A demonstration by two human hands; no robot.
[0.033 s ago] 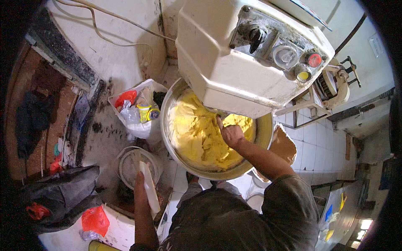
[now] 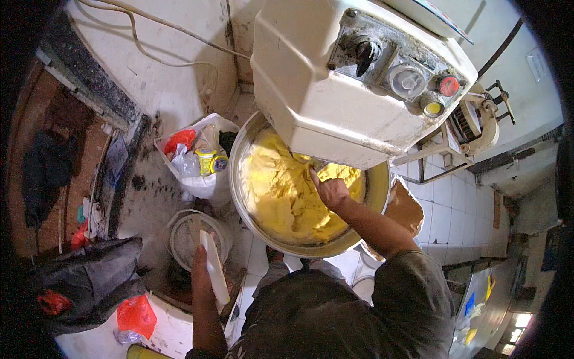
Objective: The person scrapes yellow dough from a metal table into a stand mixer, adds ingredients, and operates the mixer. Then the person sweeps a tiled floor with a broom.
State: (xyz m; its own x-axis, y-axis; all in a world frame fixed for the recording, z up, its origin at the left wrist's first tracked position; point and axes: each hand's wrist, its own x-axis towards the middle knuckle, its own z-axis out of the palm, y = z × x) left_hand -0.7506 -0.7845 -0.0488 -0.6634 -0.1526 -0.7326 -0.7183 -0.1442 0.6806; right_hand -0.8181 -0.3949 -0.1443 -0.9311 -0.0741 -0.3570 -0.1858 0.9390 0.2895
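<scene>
Left hand [image 2: 201, 263] grips white board [image 2: 214, 269] at bowl's [image 2: 235, 179] eight o'clock, likely for clearance; right hand [image 2: 332, 192], forefinger extended toward yellow dough [image 2: 278, 191], grip unclear.

Bowl [image 2: 376, 190], centre: smooth metal, dull sheen. Dough [image 2: 278, 191]: lumpy, slightly glossy. Mixer [image 2: 353, 105], top: smooth, grimy casing. Shirt [image 2: 335, 311], bottom: matt cloth. Red bag [image 2: 136, 316], lower left: shiny plastic.
</scene>
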